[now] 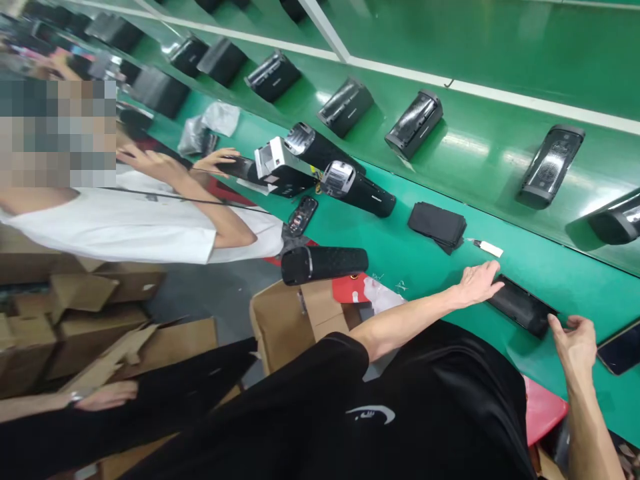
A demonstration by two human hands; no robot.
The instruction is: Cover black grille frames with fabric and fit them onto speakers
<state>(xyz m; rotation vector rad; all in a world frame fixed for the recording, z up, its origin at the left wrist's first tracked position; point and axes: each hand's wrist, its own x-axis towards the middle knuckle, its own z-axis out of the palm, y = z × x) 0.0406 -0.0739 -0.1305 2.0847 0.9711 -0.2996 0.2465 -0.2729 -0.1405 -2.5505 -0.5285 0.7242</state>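
Note:
A long black speaker lies on its side on the green worktop, close in front of my body. My left hand holds its left end, with thumb and fingers curled at the edge. At the right end, my right hand has its fingers bent, and a fingertip presses against the end of the speaker. Beyond my left hand lie a small white-labelled tube and a stack of flat black pieces. A dark phone rests beside my right hand.
Black speakers sit spaced along the green conveyor behind the worktop. More speakers and a boxy device stand to the left. A co-worker in a white shirt handles a dark item there. Cardboard boxes fill the floor at left.

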